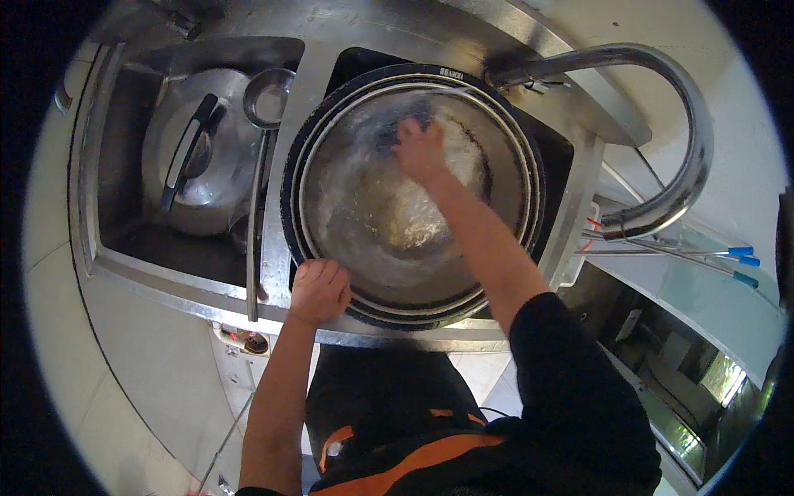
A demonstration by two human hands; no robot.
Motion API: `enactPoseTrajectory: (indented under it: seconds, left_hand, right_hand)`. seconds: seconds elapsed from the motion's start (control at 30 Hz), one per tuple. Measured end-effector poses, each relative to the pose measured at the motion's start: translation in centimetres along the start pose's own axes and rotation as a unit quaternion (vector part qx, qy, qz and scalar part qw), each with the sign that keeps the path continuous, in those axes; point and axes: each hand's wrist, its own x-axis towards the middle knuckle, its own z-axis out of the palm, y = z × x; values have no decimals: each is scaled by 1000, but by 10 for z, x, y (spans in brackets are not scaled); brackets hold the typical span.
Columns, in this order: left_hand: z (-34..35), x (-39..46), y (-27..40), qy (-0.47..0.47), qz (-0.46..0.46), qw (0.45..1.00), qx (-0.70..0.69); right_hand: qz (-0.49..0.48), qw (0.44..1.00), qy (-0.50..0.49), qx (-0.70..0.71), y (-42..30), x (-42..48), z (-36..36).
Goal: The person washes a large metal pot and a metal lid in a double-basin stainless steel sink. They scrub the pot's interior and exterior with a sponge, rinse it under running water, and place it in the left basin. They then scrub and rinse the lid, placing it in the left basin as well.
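Observation:
A large round metal pan with a black outer rim rests over the right sink basin, wet and shiny inside. My right hand is inside it, fingers bent over a dark, motion-blurred scrubber against the far part of the pan. Much of the scrubber is hidden by the hand and the blur. With its fingers curled over the near left rim, my left hand grips the pan. Water glistens in the middle of the pan's bottom.
The left basin holds a metal lid with a black handle and a long-handled metal ladle. A curved steel faucet arches at the right. Beside it lie several thin rods with blue ends.

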Motion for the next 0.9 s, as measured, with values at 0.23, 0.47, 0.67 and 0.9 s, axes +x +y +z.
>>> enactPoseTrajectory:
  seconds: [0.23, 0.47, 0.67, 0.9]
  left_hand:
    - [2, -6, -1, 17, -9, 1000, -5]
    - [2, -4, 0, 25, -7, 1000, -8]
    - [0, -2, -3, -14, -1, 1000, 2]
    - [0, -6, 0, 6, -10, 1000, 10]
  right_hand:
    - [37, 953, -259, -150, 42, -143, 1]
    - [32, 975, -164, 144, -88, -192, 45]
    - [-50, 976, 72, 198, -126, -56, 16]
    - [34, 997, 61, 29, -1, -97, -11]
